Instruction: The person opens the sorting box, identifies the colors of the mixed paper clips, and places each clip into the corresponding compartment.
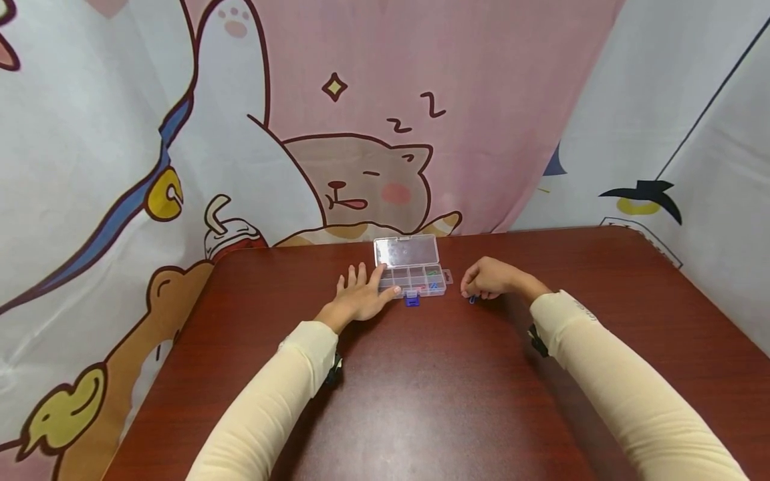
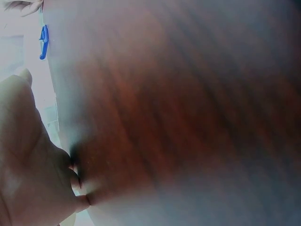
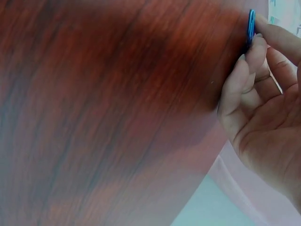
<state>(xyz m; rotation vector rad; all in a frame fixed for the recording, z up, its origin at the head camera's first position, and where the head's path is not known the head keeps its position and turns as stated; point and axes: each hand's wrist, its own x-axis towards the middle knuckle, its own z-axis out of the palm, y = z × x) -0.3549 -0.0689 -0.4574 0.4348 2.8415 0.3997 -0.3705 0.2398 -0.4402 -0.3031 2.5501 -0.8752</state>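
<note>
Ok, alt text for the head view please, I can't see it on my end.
A person's right hand pinches a small blue piece at a brown table, to the right of an open, clear compartment box. The left hand is spread at the box's left end; small coloured bits lie in the right-hand compartments. Cartoon-print cloth hangs behind.

Item 1: compartment box (image 1: 416,274), clear plastic, two rows of cells, flat on its base; lid (image 1: 406,252) raised at 12 o'clock, hanging tab (image 1: 448,276) at 3, blue latch (image 1: 412,300) (unfastened) at 6. Contents: green pieces (image 1: 432,272) toward 2 o'clock, blue pieces (image 1: 433,286) toward 4, pink pieces (image 1: 421,288) toward 5. Item 2: blue clip (image 3: 251,27), slender, glossy, partly covered; pinched in the right hand (image 1: 488,277), near the box at about 4 o'clock.
</note>
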